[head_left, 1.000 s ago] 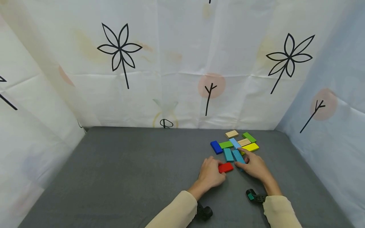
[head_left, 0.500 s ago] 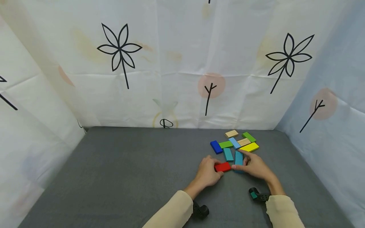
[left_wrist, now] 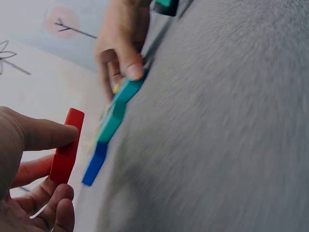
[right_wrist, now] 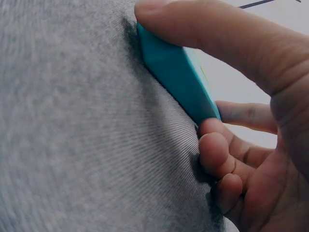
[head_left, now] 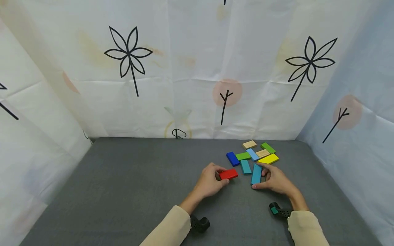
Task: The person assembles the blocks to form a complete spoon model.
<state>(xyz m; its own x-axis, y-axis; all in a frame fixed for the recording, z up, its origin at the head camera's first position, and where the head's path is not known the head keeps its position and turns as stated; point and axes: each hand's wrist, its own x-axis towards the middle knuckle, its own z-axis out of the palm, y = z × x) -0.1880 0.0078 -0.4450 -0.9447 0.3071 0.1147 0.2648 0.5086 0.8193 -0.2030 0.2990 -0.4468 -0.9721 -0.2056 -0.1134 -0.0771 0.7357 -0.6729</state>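
My left hand (head_left: 210, 181) pinches a red block (head_left: 228, 174) between thumb and fingers. In the left wrist view the red block (left_wrist: 67, 147) is held by its ends, apart from the other blocks. My right hand (head_left: 277, 179) holds a teal-blue block (head_left: 256, 174) by its two ends, thumb at the near end, index finger at the far end. The right wrist view shows this teal block (right_wrist: 174, 70) low over or on the grey cloth; which of the two I cannot tell. Just left of it lies another teal block (head_left: 245, 167).
Behind the hands lie a dark blue block (head_left: 233, 159), a green block (head_left: 243, 156), a light blue block (head_left: 252, 154), a yellow block (head_left: 268, 159), a second green block (head_left: 268, 148) and two plain wooden blocks. Patterned cloth (head_left: 197, 68) walls the grey table (head_left: 138, 177).
My left hand has moved left with the red block, away from the others. The right hand has turned its teal-blue block and drawn it slightly nearer.
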